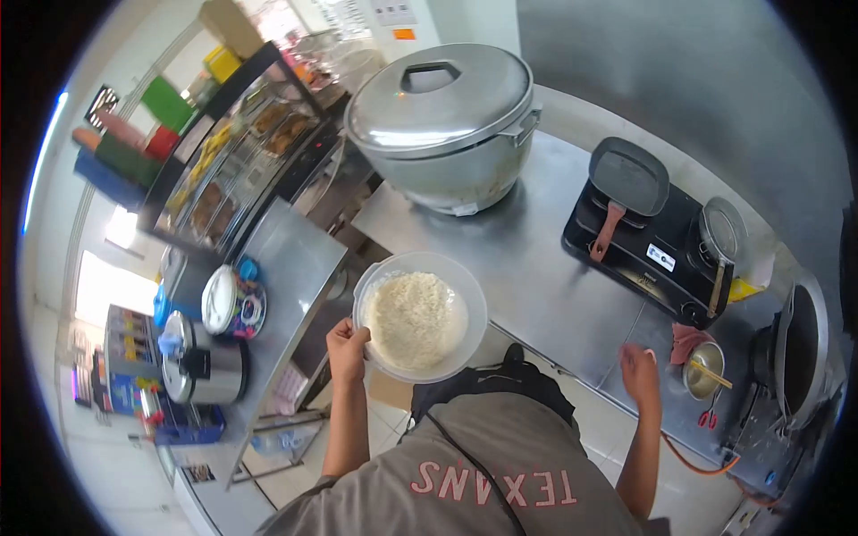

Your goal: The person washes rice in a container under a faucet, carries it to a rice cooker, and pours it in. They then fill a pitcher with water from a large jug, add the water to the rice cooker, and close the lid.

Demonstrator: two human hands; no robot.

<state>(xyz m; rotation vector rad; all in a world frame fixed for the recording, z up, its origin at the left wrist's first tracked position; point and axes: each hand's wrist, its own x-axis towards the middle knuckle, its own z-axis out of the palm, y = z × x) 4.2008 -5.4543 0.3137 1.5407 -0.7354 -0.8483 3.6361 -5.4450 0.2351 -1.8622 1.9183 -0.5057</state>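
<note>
My left hand (347, 347) grips the rim of a clear plastic bowl (472, 308) filled with white rice (413, 319), held in the air by the corner of the steel counter (527, 268). My right hand (639, 371) rests on the counter's front edge with its fingers curled and nothing in it. Just to its right are a pink cloth (685, 339) and a small metal cup (704, 368) with a wooden stick across it.
A large lidded aluminium rice pot (442, 116) stands at the back of the counter. A black two-burner stove (643, 255) carries a square pan (630, 174) and a small round pan (722, 230). A wok (800, 348) sits far right. An electric rice cooker (201, 362) stands on the left side table, beyond it a glass food display (241, 170).
</note>
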